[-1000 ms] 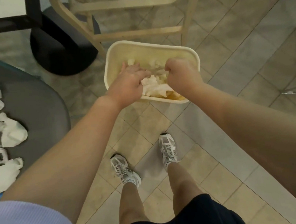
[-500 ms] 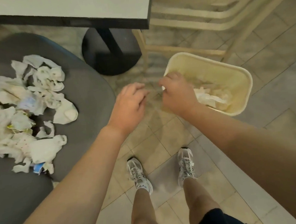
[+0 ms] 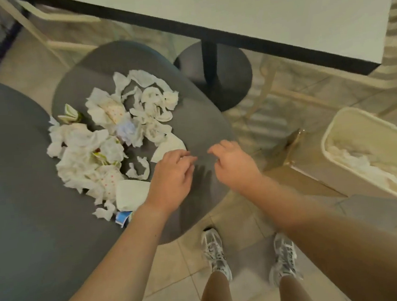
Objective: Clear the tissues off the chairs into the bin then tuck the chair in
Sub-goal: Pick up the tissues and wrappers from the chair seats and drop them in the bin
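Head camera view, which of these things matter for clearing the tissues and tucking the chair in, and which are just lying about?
Part of the job:
tissue pile
grey chair seat
cream bin
left hand, open
right hand, open

Just lying about:
table
black table base
cream chair frame

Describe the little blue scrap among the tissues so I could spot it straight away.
Start at the dark grey chair seat under the white table, covered by a heap of white tissues. Follow the heap to its near edge, beside the left forearm. The blue scrap lies there, the only bright blue-and-white piece among the white tissues.
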